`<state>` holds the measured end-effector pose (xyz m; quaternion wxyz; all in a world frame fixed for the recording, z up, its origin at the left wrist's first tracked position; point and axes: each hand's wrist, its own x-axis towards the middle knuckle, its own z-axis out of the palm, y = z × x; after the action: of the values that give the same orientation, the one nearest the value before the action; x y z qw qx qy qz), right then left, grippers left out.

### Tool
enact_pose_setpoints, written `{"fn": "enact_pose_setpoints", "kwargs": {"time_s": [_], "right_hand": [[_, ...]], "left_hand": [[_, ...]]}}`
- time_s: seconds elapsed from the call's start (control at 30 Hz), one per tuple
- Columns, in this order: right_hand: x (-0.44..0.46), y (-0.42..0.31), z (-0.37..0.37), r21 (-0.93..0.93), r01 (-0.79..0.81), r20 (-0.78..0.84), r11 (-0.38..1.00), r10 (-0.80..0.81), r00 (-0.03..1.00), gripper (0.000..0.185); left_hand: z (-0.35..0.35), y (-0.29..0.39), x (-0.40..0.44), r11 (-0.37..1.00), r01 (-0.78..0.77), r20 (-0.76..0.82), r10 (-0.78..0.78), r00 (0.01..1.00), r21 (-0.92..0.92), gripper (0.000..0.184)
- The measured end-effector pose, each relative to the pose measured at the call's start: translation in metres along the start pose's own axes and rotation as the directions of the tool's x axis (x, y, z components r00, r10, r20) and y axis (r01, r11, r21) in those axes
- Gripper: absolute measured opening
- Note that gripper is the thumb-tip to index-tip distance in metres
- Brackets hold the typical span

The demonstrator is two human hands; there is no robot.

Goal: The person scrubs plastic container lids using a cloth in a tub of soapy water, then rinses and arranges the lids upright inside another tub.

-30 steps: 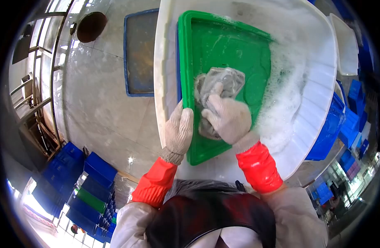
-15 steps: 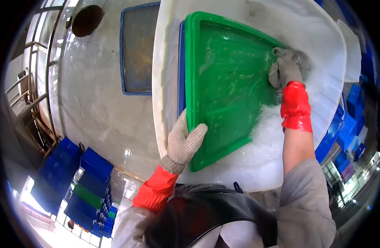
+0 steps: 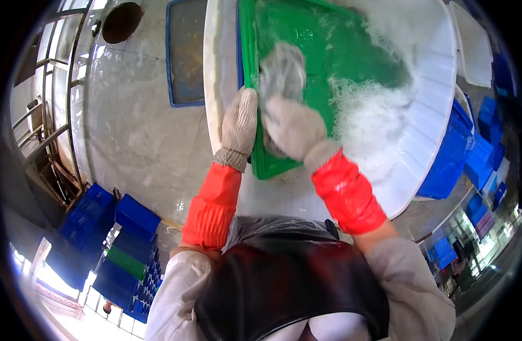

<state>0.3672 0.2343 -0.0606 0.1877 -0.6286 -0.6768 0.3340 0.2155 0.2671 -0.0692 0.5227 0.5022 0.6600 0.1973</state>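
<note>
A shallow green plastic tray (image 3: 248, 45) stands tilted in a large white tub (image 3: 211, 74), its far part under foamy water (image 3: 374, 113). My left hand (image 3: 239, 122), in a knitted glove with a red sleeve cuff, is closed on the tray's left rim. Over the tray's near left corner, my right hand (image 3: 295, 126), gloved the same way, is closed on a wet grey rag (image 3: 282, 71). Motion blurs that hand and the rag, which lies against the tray's inner face. A strip of blue plastic (image 3: 239, 40) shows between the tray and the tub wall.
On the wet floor left of the tub lies a blue-rimmed tray (image 3: 187, 57). Beyond it is a dark round opening or lid (image 3: 122, 23). Blue crates (image 3: 124, 250) are stacked at lower left, with more blue crates (image 3: 451, 153) outside the tub at right.
My right hand has swept the rag from the tray's far right side to its near left corner. The tray sits higher in view, and foam has spread over its far part.
</note>
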Motion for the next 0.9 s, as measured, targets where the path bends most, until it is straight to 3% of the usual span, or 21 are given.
{"fn": "enact_pose_setpoints", "kwargs": {"time_s": [0.07,0.13,0.27,0.4,0.43,0.5,0.53,0.6,0.63,0.7,0.77,0.83,0.9], "right_hand": [[-0.039,-0.012,-0.008,0.007,-0.039,0.101,0.999,0.038,0.994,0.025],[-0.059,-0.022,-0.024,-0.215,-0.075,0.423,0.974,0.162,0.892,0.035],[-0.106,0.055,-0.017,-0.249,-0.009,0.443,0.969,0.122,0.888,0.047],[-0.123,0.128,-0.035,-0.388,-0.208,0.435,0.898,0.377,0.818,0.050],[-0.131,0.155,-0.029,-0.302,-0.216,0.292,0.928,0.306,0.906,0.048],[-0.124,0.146,-0.030,-0.216,-0.207,0.144,0.954,0.241,0.960,0.046],[-0.124,0.137,-0.020,-0.286,-0.144,0.043,0.947,0.163,0.986,0.048],[-0.107,0.084,0.000,-0.188,-0.234,-0.092,0.954,0.220,0.971,0.053],[-0.098,0.055,0.014,-0.004,-0.368,-0.103,0.930,0.365,0.925,0.056],[-0.063,-0.007,-0.004,0.274,-0.402,0.158,0.874,0.371,0.915,0.058],[-0.026,-0.020,0.003,0.143,-0.337,0.062,0.931,0.331,0.942,0.056],[0.031,0.004,0.002,-0.017,-0.140,-0.287,0.990,0.129,0.949,0.055],[0.090,0.030,-0.028,-0.125,-0.200,-0.291,0.972,0.156,0.944,0.052]], "left_hand": [[0.002,0.008,0.001,1.000,0.003,-0.011,-0.003,1.000,-0.031,0.055],[0.003,0.015,-0.001,0.998,0.033,-0.020,-0.034,0.999,-0.050,0.055],[0.010,-0.019,0.019,0.994,-0.084,-0.022,0.082,0.996,-0.070,0.054],[0.012,-0.010,0.021,0.965,-0.059,0.038,0.071,0.997,-0.257,0.050],[0.012,-0.003,0.020,0.945,-0.064,0.060,0.088,0.994,-0.320,0.049],[0.013,0.002,0.016,0.938,-0.071,0.037,0.089,0.995,-0.340,0.049],[0.012,0.003,0.016,0.948,-0.054,0.035,0.068,0.997,-0.314,0.049],[0.013,0.001,0.017,0.956,-0.038,0.036,0.051,0.998,-0.291,0.049],[0.013,-0.002,0.016,0.974,-0.048,0.017,0.053,0.998,-0.223,0.050],[0.011,-0.003,0.012,0.987,-0.055,0.001,0.056,0.998,-0.148,0.051],[0.008,0.007,0.003,0.993,0.025,0.005,-0.025,1.000,-0.112,0.052],[0.008,0.017,0.001,0.995,0.077,-0.005,-0.077,0.997,-0.069,0.052],[0.008,0.018,0.002,0.986,0.139,0.029,-0.137,0.990,-0.090,0.051]]}}
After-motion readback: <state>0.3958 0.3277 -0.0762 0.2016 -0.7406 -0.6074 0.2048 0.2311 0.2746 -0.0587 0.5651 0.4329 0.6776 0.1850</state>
